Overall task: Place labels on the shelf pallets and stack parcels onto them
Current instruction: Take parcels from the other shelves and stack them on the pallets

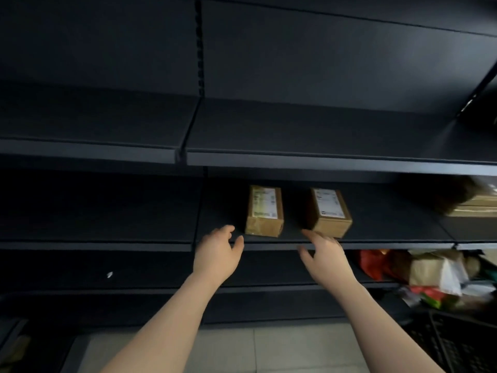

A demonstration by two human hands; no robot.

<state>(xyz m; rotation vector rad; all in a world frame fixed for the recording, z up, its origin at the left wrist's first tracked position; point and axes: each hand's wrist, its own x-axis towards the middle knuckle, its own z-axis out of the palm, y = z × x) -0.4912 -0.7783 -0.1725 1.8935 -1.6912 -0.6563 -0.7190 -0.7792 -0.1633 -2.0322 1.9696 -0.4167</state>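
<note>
Two small brown cardboard parcels with white labels on top stand side by side on the dark middle shelf [390, 227]. The left parcel [265, 211] is just right of my left hand [216, 250], which is open with fingers curved at the shelf's front edge. The right parcel [329, 212] sits directly behind my right hand [324, 254], whose spread fingers reach close to its front face. Neither hand holds anything.
More parcels [468, 200] lie blurred at the far right of the same shelf. Mixed packages [430, 270], red and brown, fill the lower shelf at right. A black plastic crate [457, 343] stands on the tiled floor at bottom right. The upper shelf [322, 157] overhangs.
</note>
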